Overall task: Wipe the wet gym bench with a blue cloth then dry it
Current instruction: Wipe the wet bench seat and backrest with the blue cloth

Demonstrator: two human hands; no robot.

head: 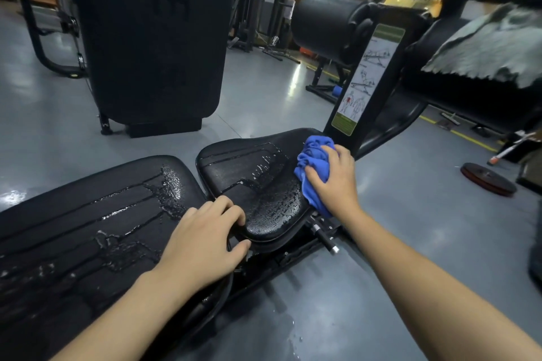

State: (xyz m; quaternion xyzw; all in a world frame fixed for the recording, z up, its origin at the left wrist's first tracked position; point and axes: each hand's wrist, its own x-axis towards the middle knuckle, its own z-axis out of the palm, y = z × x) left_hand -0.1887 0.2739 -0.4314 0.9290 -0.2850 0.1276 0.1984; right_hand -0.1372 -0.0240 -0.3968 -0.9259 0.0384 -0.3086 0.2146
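Now pressing bunched blue cloth [315, 167] with right hand [334, 182], fingers closed over it, at 3 o'clock edge of wet seat pad [258, 184]. Resting left hand [202, 243] at 7 o'clock, fingers spread narrow, holding nothing.

Beyond, on grey floor [264, 91]: tall black machine shroud [152, 35], padded roller [325, 23], instruction placard [366, 79], grey towel [492, 47] draped over dark pad, weight plate [488, 179] lying flat at right.

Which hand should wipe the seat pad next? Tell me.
Right. The right hand already presses the blue cloth on the wet seat pad; the left hand is bare, resting at the pad's edge.
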